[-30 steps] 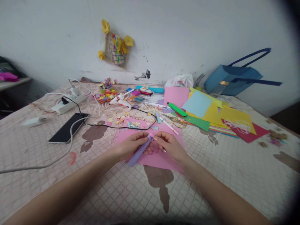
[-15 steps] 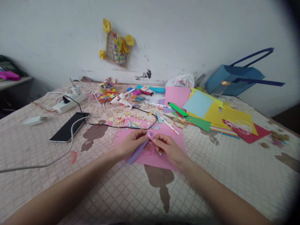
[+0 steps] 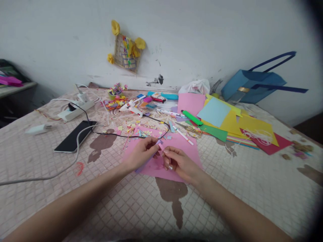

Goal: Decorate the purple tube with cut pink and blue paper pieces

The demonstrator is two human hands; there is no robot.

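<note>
My left hand [image 3: 143, 153] is closed on a purple paper strip [image 3: 144, 166], whose long end slants down to the left beneath the fingers. A small pink paper piece [image 3: 160, 146] spans the gap between my two hands at the strip's upper end. Thumb and forefinger of my right hand [image 3: 176, 159] pinch the other end of that pink piece. Both hands are just above a pink sheet [image 3: 181, 173] lying on the table. Whether the pink piece is stuck to the purple strip, I cannot tell.
Beyond the hands lie paper scraps [image 3: 143, 131], a white glue gun [image 3: 132, 107] with a black cord, scissors [image 3: 193, 130], a marker [image 3: 183, 135] and a green cutter [image 3: 191, 117]. Left are a phone [image 3: 74, 137] and power strip [image 3: 75, 111]; right, coloured sheets [image 3: 234, 124] and a blue bag [image 3: 252, 85].
My hands have shifted slightly, the left a little left, and the pink piece is now stretched straighter between them. Less of the purple strip shows below my left hand.
</note>
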